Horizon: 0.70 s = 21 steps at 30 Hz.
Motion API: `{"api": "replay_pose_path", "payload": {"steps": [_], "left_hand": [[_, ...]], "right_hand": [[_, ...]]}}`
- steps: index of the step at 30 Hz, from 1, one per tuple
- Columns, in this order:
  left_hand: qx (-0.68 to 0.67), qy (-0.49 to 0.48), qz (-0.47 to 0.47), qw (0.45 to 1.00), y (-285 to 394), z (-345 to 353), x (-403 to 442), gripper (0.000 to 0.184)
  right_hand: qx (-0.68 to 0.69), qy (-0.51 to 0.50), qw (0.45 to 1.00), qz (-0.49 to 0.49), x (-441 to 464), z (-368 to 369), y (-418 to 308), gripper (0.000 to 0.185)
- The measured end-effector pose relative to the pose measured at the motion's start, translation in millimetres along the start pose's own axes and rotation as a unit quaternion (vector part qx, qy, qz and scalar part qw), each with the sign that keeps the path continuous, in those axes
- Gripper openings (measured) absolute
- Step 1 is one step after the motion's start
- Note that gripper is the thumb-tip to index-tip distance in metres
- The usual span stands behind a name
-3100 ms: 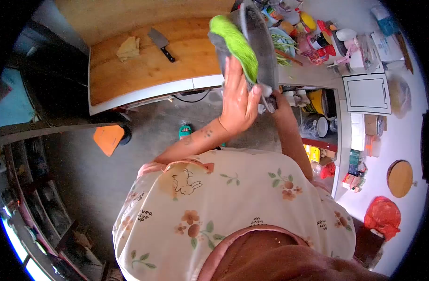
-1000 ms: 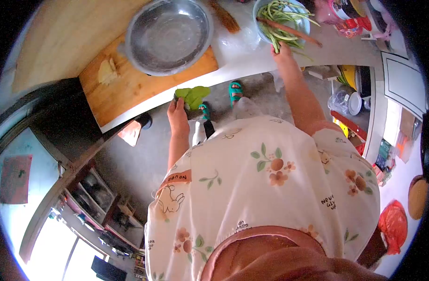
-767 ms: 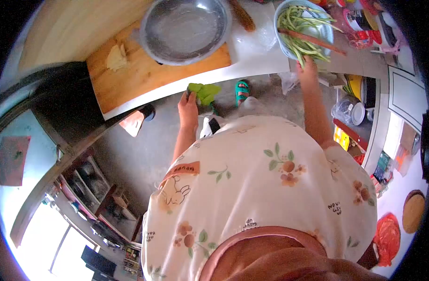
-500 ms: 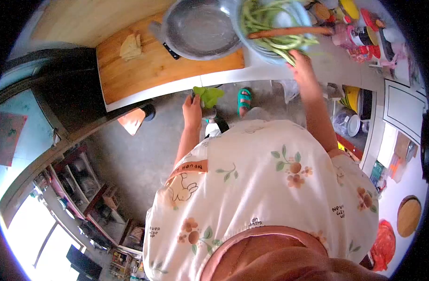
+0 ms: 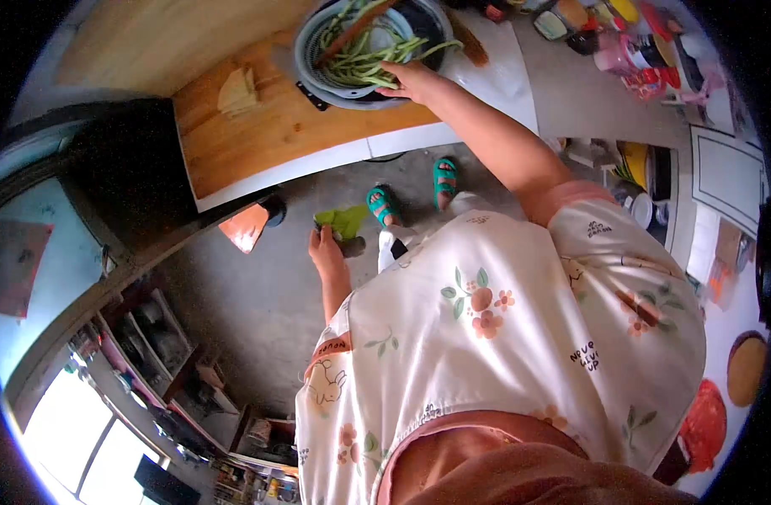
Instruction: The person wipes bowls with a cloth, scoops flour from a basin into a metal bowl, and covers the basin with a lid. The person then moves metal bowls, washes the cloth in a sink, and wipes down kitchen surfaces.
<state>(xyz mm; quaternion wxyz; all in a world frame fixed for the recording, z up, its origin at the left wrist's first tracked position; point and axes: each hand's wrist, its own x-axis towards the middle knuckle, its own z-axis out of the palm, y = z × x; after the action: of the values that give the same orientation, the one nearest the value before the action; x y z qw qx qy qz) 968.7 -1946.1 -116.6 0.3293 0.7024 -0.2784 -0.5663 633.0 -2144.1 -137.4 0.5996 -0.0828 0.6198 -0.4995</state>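
Note:
My left hand (image 5: 325, 251), low over the floor on the left, is closed on a flat bright green thing (image 5: 342, 221), like a leaf or cloth. A small dark grey shape shows just below it; I cannot make out what it is. My right hand (image 5: 409, 82) reaches over the counter, fingers closed on the near right rim of a plastic basket (image 5: 321, 74). Long green beans (image 5: 360, 67) fill the basket, some lying against the fingers. A brown wooden stick (image 5: 349, 35) lies across the beans. The basket sits in a grey metal basin (image 5: 438, 34).
The basin stands partly on a wooden board (image 5: 268, 126) with a folded pale cloth (image 5: 237, 93). A brown brush-like thing (image 5: 471, 44) lies right of it. Several jars (image 5: 621, 55) crowd the counter's far right. An orange-white object (image 5: 241, 225) is near the board's front edge.
My right hand has carried the basket of beans leftward into the metal basin. My left hand, with the green thing, has come lower and slightly left.

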Motion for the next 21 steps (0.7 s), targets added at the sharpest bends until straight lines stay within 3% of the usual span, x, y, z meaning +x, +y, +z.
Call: {"api": "replay_pose_path", "payload": {"steps": [2, 4, 5, 6, 8, 9, 11, 16, 18, 19, 21], "left_hand": [[-0.083, -0.004, 0.004, 0.997, 4, 8, -3, 0.018], [-0.067, -0.001, -0.009, 0.998, 5, 14, -4, 0.018], [-0.055, 0.004, -0.018, 0.998, 5, 20, -3, 0.018], [-0.056, 0.005, -0.019, 0.998, 3, 24, -1, 0.018], [-0.054, -0.003, -0.009, 0.998, -5, 29, 2, 0.018], [-0.054, 0.001, -0.008, 0.998, -8, 33, 3, 0.018], [-0.027, 0.008, -0.013, 1.0, -14, 40, 1, 0.019], [-0.002, 0.006, -0.04, 0.999, -15, 50, -7, 0.022], [0.022, -0.01, -0.023, 0.999, -24, 54, 0, 0.023], [-0.006, -0.022, -0.004, 1.0, -14, 61, -3, 0.023], [0.007, -0.022, 0.0, 1.0, -12, 64, 0, 0.023]], "right_hand": [[-0.139, -0.055, 0.988, -0.045, -27, -30, -16, 0.034], [-0.154, -0.027, 0.979, -0.129, -18, -89, -23, 0.039], [-0.3, 0.066, 0.927, -0.214, 8, -134, -25, 0.046], [-0.433, 0.155, 0.839, -0.29, 37, -176, -29, 0.054], [-0.513, 0.324, 0.778, -0.163, 60, -214, -58, 0.078], [-0.513, 0.32, 0.779, -0.164, 76, -217, -63, 0.078], [-0.56, 0.365, 0.742, -0.046, 109, -222, -63, 0.101], [-0.617, 0.293, 0.729, -0.042, 143, -220, -25, 0.08], [-0.569, 0.224, 0.781, -0.131, 133, -238, -21, 0.054], [-0.493, 0.24, 0.82, -0.161, 125, -256, -13, 0.037], [-0.445, 0.29, 0.815, -0.233, 100, -286, -10, 0.036]]}}
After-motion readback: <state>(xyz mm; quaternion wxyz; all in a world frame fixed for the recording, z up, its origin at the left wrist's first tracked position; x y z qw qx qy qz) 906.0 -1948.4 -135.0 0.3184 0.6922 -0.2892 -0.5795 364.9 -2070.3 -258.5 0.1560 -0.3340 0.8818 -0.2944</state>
